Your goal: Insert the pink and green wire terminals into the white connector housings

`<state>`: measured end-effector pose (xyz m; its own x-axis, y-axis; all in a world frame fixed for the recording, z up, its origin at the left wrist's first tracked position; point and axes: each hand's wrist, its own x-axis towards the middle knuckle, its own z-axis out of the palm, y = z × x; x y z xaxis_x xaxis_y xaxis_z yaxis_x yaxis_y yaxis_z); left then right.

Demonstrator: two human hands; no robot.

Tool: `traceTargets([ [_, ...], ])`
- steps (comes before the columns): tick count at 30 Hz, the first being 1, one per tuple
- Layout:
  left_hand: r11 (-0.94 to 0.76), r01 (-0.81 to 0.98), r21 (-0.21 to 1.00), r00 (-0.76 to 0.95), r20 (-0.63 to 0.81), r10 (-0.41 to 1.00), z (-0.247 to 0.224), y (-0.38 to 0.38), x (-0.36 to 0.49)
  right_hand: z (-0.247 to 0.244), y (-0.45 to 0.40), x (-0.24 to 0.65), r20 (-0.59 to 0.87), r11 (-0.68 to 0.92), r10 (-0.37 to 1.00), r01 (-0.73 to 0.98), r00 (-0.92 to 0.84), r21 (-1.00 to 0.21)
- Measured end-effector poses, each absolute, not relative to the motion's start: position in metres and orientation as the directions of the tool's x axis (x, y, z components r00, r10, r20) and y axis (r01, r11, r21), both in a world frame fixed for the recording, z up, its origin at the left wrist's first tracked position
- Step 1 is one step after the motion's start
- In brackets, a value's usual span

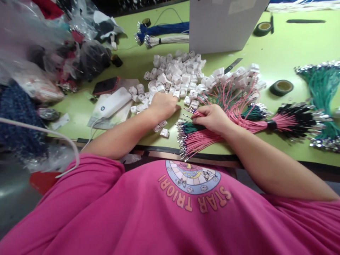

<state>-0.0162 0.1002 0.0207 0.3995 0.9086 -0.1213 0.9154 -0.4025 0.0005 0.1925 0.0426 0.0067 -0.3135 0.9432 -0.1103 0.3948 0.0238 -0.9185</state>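
My left hand [164,105] rests at the near edge of a pile of white plastic connector housings [175,72]. Its fingers curl down, and whatever lies under them is hidden. To the right, my right hand [211,118] is closed on a few pink wires whose metal-tipped ends [190,112] stick out to the left. Beneath that hand a bundle of pink wires [199,141] with crimped ends lies at the table's front edge, beside some green wires [192,127]. Beyond it, white housings with pink and green wires attached [244,78] form a loose heap.
A white power bank [117,102] with a cable and a phone [106,85] lie left. Plastic bags [87,56] crowd the far left. A grey-white box [225,26] stands at the back, near a blade [233,65]. Black tape [281,87] and green wire bundles [322,92] are right.
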Motion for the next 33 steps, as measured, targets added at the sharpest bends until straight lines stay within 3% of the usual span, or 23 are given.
traceTargets([
  [3, -0.412, 0.846, 0.338, 0.451, -0.039, 0.892, 0.026, 0.1, -0.025, 0.009, 0.042, 0.194, -0.089, 0.037, 0.948, 0.382, -0.307, -0.923],
  [6, -0.297, 0.649, 0.7, 0.448, -0.036, 0.893, 0.035, 0.092, -0.031, 0.011, 0.041, 0.197, -0.065, 0.044, 0.948, 0.33, -0.313, -0.943],
  [8, -0.162, 0.493, 0.855, 0.434, -0.081, 0.897, 0.035, 0.083, -0.03, 0.012, 0.041, 0.199, -0.067, 0.024, 0.947, 0.277, -0.314, -0.961],
  [10, -0.024, 0.351, 0.936, 0.437, -0.141, 0.888, 0.03, 0.075, -0.025, 0.012, 0.041, 0.2, -0.073, 0.001, 0.952, 0.239, -0.297, -0.971],
  [15, 0.238, 0.071, 0.969, 0.452, -0.244, 0.858, 0.017, 0.064, -0.012, 0.012, 0.039, 0.202, -0.049, 0.012, 0.976, 0.275, -0.213, -0.961],
  [21, 0.316, -0.028, 0.948, 0.457, -0.269, 0.848, 0.017, 0.064, -0.012, 0.012, 0.038, 0.201, -0.035, 0.029, 0.983, 0.345, -0.178, -0.938],
  [29, 0.093, 0.169, 0.981, 0.421, -0.157, 0.893, 0.006, 0.06, -0.007, 0.01, 0.037, 0.197, -0.023, 0.072, 0.976, 0.418, -0.217, -0.905],
  [33, 0.099, 0.221, 0.97, 0.402, -0.183, 0.897, 0.005, 0.056, -0.001, 0.01, 0.037, 0.195, -0.013, 0.093, 0.975, 0.462, -0.22, -0.882],
])
